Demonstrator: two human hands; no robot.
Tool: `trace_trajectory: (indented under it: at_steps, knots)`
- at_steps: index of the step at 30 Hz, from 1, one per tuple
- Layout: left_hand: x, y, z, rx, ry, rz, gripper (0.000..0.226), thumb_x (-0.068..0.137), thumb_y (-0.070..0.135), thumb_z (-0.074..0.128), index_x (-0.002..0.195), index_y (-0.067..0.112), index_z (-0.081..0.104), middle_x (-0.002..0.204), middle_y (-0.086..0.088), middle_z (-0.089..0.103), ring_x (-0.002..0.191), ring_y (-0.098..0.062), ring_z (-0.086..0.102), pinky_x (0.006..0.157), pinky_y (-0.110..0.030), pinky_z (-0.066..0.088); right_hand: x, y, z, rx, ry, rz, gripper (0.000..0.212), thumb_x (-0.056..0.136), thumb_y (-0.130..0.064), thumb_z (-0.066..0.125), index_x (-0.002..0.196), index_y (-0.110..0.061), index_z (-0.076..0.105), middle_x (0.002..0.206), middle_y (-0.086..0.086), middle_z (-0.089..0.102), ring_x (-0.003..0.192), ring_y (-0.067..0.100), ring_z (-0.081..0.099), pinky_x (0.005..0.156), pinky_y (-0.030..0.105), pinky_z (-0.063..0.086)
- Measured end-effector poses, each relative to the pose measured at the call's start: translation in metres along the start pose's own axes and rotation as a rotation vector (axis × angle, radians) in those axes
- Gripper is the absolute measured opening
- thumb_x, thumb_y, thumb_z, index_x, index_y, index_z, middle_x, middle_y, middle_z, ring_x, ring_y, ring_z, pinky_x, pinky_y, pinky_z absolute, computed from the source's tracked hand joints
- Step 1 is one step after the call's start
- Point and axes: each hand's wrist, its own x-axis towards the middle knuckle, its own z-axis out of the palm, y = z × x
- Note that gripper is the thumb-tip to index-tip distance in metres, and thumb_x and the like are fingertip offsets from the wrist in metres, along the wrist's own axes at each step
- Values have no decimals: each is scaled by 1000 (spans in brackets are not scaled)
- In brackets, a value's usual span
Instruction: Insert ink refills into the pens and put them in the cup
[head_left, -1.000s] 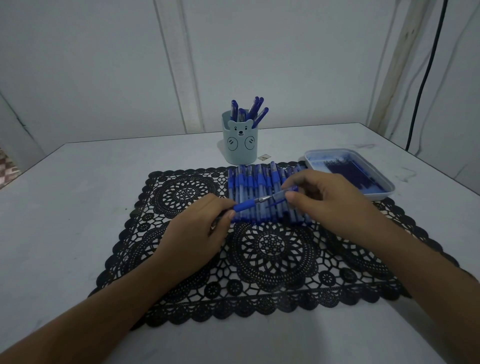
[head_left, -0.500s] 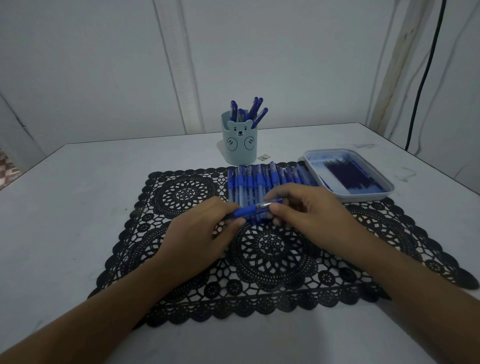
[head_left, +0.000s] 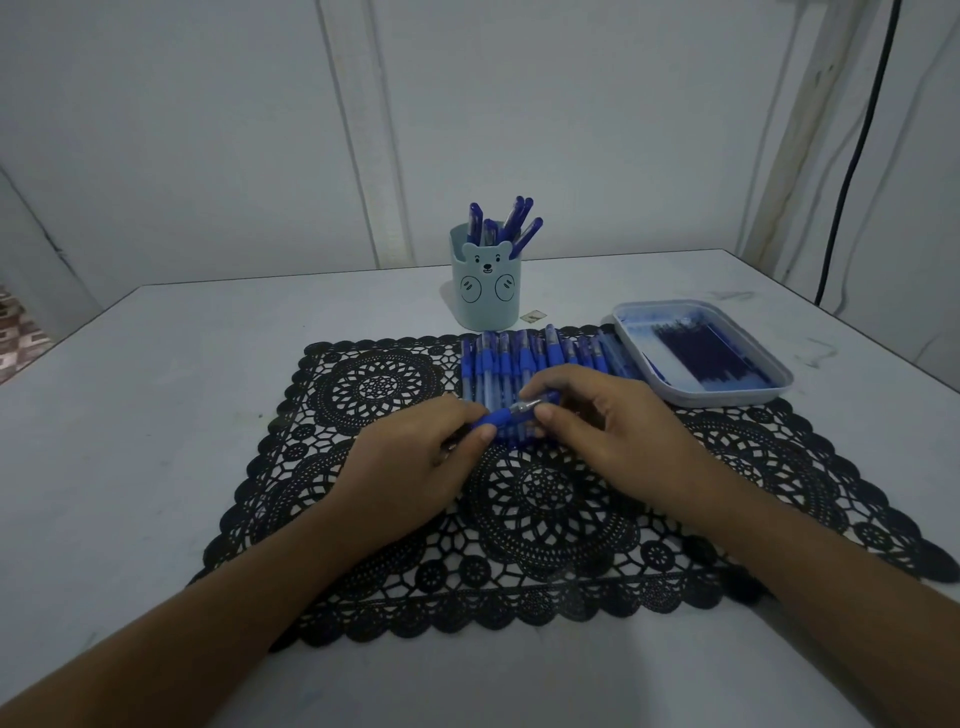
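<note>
Hands have closed in: left hand (head_left: 410, 462) and right hand (head_left: 608, 436) each pinch the pen (head_left: 501, 415) (lying crosswise, tip rightward).

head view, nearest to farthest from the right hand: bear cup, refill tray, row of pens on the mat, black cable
1. Row of pens, just beyond the right hand.
2. Refill tray, to the hand's right and a little back.
3. Bear cup, behind the pen row.
4. Black cable, on the far right wall.
</note>
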Motion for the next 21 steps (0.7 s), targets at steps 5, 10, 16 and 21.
trace_trajectory:
  at_steps: [5,10,16,21]
  knots:
    - [0,5,0,160,85,48,29,91,29,46,105,13,66,88,5,66,69,-8,58,56,-20,46,0,3,2,-99,41,-55,24,90,-30,52,114,-27,53,94,-8,63,84,5,61,75,19,48]
    - [15,-4,-16,193,167,-46,28,88,27,50,104,11,67,88,2,62,77,-11,51,68,-27,40,5,22,-1,-380,-29,35,59,92,-48,31,143,-20,25,141,-6,37,131,6,29,105,21,20]
    - [89,-14,-60,-150,444,-390,18,87,20,58,104,15,63,90,8,63,81,-7,60,75,-14,45,7,35,6,-564,-220,165,58,96,-46,25,146,-18,18,154,-1,13,141,13,8,114,28,4]
    - [177,-49,-75,-311,563,-474,10,83,21,57,91,16,60,89,-5,67,85,-20,64,80,-40,52,7,36,5,-572,-221,170,57,97,-46,23,146,-20,17,154,-3,12,141,11,6,113,27,2]
